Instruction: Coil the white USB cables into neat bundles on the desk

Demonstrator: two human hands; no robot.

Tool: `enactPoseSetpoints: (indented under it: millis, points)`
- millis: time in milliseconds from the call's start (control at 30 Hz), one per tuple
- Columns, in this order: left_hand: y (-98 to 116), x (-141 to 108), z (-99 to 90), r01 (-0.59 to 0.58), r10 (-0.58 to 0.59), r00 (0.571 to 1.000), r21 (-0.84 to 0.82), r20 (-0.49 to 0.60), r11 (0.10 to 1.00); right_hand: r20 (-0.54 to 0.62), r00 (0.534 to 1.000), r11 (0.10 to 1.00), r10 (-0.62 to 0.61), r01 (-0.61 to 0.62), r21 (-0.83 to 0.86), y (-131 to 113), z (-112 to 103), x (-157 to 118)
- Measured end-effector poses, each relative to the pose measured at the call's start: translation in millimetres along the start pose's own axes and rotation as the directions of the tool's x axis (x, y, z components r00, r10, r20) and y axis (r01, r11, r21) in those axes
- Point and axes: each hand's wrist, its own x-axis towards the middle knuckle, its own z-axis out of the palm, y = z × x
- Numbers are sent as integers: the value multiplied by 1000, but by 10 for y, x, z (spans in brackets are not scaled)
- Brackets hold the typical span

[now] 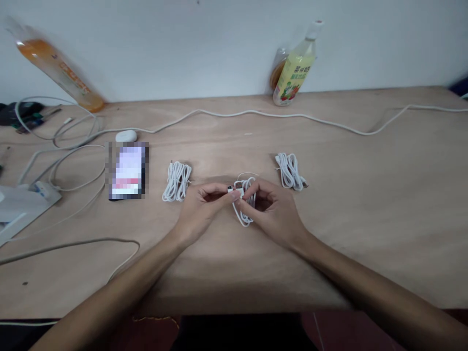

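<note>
Over the middle of the table, a coiled white USB cable (244, 214) is held between both of my hands. My left hand (204, 204) pinches its plug end with thumb and forefinger. From the other side, my right hand (272, 207) has its thumb and fingertips closed on the same cable near the plugs. A thin white tie sticks out above the coil. One bundled white cable (177, 181) lies just left of my left hand. Another bundled white cable (291, 171) rests beyond my right hand, with a plug showing at its lower end.
A phone (127, 170) with a lit, pixelated screen lies left, below a white earbud case (126, 136). Loose cables and a white power strip (29, 207) fill the far left. An orange drink bottle (62, 73) and a yellow drink bottle (295, 70) stand by the wall.
</note>
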Motion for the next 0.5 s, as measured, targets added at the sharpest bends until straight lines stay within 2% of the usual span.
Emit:
enactPoseSetpoints:
  millis: [133,233,300,400,500]
  points:
    - [-20,22,-14,-1,1,1000,-17,-27,1000,75,997,1000,1,-1,2,-17,-42,6]
    - [-30,33,-12,-2,0,999,-49,-39,999,57,998,998,5,-2,-55,-40,-57,-4]
    - [-31,35,-9,9,-12,999,-83,-40,997,25,999,987,-20,24,-161,-64,-67,8]
    - [-28,34,-8,38,-43,998,-133,-38,990,-84,980,914,-179,134,-382,-157,-91,21]
    - [-27,30,-10,47,-56,997,-153,-57,987,-172,897,811,-406,268,-520,-346,-138,-161]
